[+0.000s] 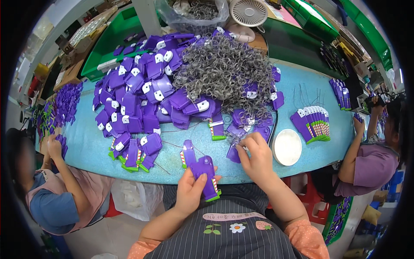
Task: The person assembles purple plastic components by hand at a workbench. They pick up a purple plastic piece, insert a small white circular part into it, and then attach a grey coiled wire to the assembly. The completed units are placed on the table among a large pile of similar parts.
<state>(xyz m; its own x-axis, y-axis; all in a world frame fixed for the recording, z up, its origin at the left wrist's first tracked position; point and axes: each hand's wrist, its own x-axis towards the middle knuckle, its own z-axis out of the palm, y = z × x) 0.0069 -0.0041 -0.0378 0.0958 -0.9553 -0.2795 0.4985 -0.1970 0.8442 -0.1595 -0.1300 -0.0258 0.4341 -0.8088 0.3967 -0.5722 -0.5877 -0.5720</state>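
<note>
Close to the table's near edge, my left hand (189,192) grips a purple plastic casing (203,166) with a red-and-white striped side and a green end. Slightly to the right, the thumb and fingers of my right hand (258,162) are pinched together over some purple parts (233,154) and stray metal springs. What sits in that pinch is too small to make out. Just beyond the held casing lies another purple piece (188,152) with a striped edge. A large tangled heap of grey metal springs (224,71) rises beyond my right hand.
Purple casings with white tips (133,93) are piled left of the springs. At right, a white round dish (287,147) stands beside a fanned row of finished-looking casings (311,123). A fan (249,13) is at the back. Co-workers sit at left (64,194) and right (366,166).
</note>
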